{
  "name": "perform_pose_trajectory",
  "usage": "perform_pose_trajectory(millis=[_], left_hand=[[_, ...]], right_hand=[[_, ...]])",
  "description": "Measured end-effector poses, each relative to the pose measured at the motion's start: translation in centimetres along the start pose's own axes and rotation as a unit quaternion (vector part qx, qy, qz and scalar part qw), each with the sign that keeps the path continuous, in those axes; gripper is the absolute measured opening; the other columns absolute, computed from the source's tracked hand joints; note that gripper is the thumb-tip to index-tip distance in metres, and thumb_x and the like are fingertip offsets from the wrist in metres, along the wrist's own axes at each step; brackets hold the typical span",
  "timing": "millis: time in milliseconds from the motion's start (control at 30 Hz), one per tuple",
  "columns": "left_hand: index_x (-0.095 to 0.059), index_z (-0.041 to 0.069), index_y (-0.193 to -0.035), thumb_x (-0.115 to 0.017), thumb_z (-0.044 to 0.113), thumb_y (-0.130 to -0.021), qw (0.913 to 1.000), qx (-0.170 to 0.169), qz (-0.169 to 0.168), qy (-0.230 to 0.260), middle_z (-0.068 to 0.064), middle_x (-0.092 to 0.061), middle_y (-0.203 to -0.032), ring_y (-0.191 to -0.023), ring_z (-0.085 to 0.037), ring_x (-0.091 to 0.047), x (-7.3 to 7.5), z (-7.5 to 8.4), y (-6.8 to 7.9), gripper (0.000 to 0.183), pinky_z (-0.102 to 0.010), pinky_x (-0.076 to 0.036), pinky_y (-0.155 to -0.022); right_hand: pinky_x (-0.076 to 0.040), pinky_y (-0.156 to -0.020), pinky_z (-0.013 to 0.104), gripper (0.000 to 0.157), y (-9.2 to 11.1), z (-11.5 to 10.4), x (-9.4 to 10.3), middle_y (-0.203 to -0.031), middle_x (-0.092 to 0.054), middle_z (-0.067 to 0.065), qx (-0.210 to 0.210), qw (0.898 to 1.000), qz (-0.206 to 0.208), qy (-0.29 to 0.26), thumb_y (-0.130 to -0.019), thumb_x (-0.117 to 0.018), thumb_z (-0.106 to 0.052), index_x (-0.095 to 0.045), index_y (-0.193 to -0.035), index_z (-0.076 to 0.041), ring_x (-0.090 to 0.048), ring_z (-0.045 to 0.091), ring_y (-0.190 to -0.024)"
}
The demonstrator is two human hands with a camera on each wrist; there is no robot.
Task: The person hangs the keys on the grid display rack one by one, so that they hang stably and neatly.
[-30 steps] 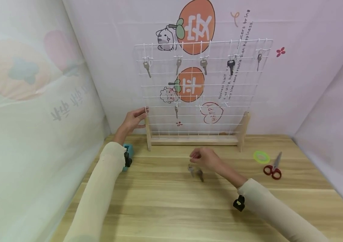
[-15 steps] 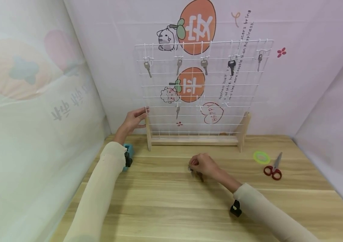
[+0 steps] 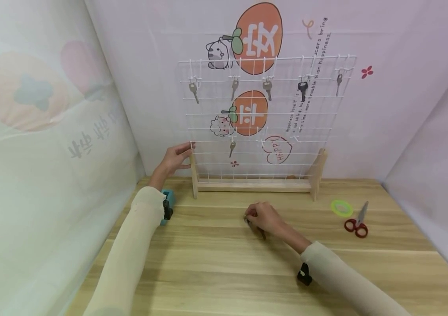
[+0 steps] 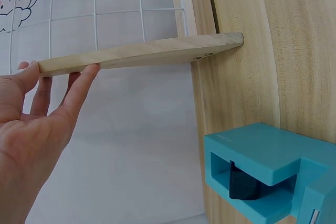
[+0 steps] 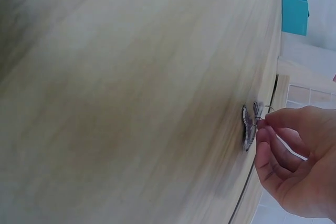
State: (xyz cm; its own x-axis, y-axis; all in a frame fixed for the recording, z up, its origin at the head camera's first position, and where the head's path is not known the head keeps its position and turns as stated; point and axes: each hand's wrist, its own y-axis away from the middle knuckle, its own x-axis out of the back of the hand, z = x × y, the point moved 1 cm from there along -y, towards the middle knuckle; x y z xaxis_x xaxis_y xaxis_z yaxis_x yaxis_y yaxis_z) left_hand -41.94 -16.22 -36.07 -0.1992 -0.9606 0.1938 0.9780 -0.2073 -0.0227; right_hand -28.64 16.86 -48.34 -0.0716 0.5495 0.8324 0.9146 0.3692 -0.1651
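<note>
At the back of the table stands a white wire grid rack on wooden supports, with several keys hanging from its hooks; one has a black head. My left hand grips the upper end of the rack's left wooden side panel, thumb on one face and fingers on the other. In front of the rack, my right hand pinches a bunch of keys by its thin ring, low over the tabletop. The fingers partly cover the keys in the head view.
A teal tape dispenser stands left of the rack, beside the left forearm. To the right lie red-handled scissors and a yellow-green ring. Printed cloth walls enclose the wooden table at the back and sides.
My right hand has come down onto the keys on the table and closed its fingertips on them, shifting slightly left. The left hand keeps its grip on the rack.
</note>
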Motion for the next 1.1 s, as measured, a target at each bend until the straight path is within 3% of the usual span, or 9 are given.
perform_pose_trajectory(millis=[133, 267, 500, 767, 900, 1100], left_hand=[[-0.049, 0.019, -0.156, -0.052, 0.017, -0.111, 1.0, -0.003, -0.004, -0.002, -0.005, -0.046, -0.161, -0.148, -0.028, -0.042, 0.0, 0.0, 0.1, 0.046, -0.053, -0.054, -0.104], [-0.048, 0.018, -0.157, -0.052, 0.017, -0.111, 1.0, -0.007, -0.006, 0.0, -0.006, -0.045, -0.161, -0.148, -0.028, -0.042, 0.0, 0.2, 0.1, 0.046, -0.054, -0.054, -0.105], [-0.05, 0.018, -0.156, -0.052, 0.017, -0.111, 1.0, -0.005, -0.005, 0.0, -0.006, -0.046, -0.161, -0.148, -0.028, -0.042, 0.0, 0.1, 0.1, 0.045, -0.055, -0.054, -0.105], [-0.05, 0.018, -0.156, -0.051, 0.016, -0.111, 1.0, -0.006, -0.002, -0.004, -0.006, -0.046, -0.161, -0.148, -0.029, -0.043, 0.0, 0.0, 0.3, 0.045, -0.055, -0.053, -0.105], [-0.05, 0.017, -0.156, -0.052, 0.016, -0.111, 1.0, -0.007, 0.0, -0.001, -0.006, -0.047, -0.16, -0.148, -0.029, -0.043, 0.2, 0.0, 0.4, 0.045, -0.054, -0.054, -0.105], [-0.049, 0.016, -0.156, -0.051, 0.015, -0.111, 1.0, -0.009, -0.004, 0.0, -0.006, -0.047, -0.16, -0.148, -0.029, -0.042, 0.0, 0.1, 0.3, 0.045, -0.056, -0.052, -0.106]], right_hand=[[-0.059, -0.063, 0.024, 0.004, -0.1, 0.3, -0.1, -0.084, -0.074, 0.0, -0.009, 1.0, 0.007, -0.009, -0.095, -0.075, -0.005, -0.078, -0.096, -0.002, -0.068, 0.009, -0.074], [-0.058, -0.062, 0.024, 0.004, -0.2, 0.6, 0.4, -0.085, -0.074, 0.002, 0.011, 0.999, 0.025, -0.025, -0.096, -0.074, -0.004, -0.077, -0.098, -0.002, -0.068, 0.011, -0.074], [-0.058, -0.068, 0.027, 0.007, -0.6, 0.0, 2.9, -0.091, -0.075, 0.006, 0.045, 0.996, 0.053, -0.049, -0.099, -0.07, -0.005, -0.075, -0.102, -0.003, -0.067, 0.013, -0.08], [-0.056, -0.062, 0.026, 0.008, -2.3, -1.8, 7.8, -0.088, -0.076, 0.004, 0.084, 0.984, 0.151, -0.04, -0.099, -0.071, -0.007, -0.075, -0.104, -0.003, -0.071, 0.017, -0.077], [-0.057, -0.066, 0.027, 0.011, -3.1, -2.7, 10.5, -0.093, -0.076, 0.006, 0.074, 0.977, 0.195, -0.048, -0.101, -0.069, -0.009, -0.074, -0.108, -0.004, -0.07, 0.019, -0.082], [-0.052, -0.067, 0.016, 0.011, -4.2, -3.1, 13.4, -0.093, -0.077, 0.009, 0.065, 0.957, 0.278, -0.059, -0.1, -0.069, -0.009, -0.076, -0.107, -0.002, -0.07, 0.021, -0.082]])
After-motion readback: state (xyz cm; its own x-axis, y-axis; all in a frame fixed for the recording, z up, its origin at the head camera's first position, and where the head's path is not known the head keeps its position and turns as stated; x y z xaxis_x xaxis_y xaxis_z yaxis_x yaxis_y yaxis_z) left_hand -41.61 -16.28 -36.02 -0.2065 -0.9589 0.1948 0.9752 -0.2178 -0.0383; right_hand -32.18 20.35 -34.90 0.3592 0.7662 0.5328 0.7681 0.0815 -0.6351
